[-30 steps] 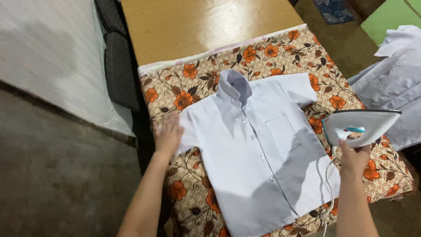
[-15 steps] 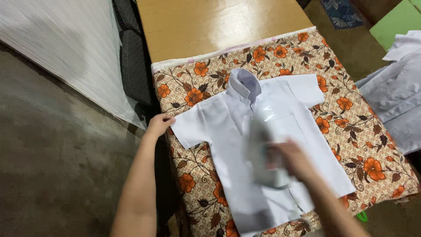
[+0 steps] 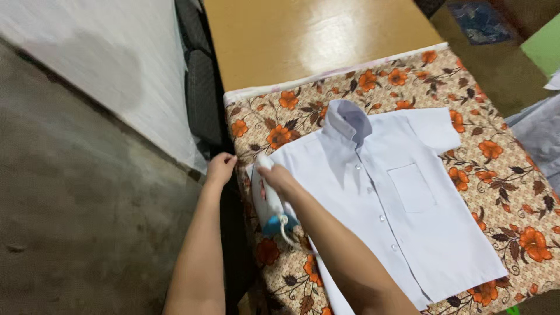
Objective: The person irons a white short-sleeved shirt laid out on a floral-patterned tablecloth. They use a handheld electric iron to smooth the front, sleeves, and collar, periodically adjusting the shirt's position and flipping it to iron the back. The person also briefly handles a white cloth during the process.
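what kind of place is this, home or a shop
Probably a home ironing spot, though a small laundry can't be ruled out: a wooden table padded with a floral cloth, a white short-sleeved shirt spread on it, and a bare concrete floor.

A wooden table [image 3: 315, 35] with a glossy top is being covered over its near part by a brown cloth with orange flowers [image 3: 496, 169], whose pale hem is lying across the bare wood. A white short-sleeved shirt [image 3: 396, 216] is being carried flat on the cloth, buttoned, collar towards the bare wood. A white iron [image 3: 269, 201] is being rested on the shirt's sleeve at the cloth's left edge.
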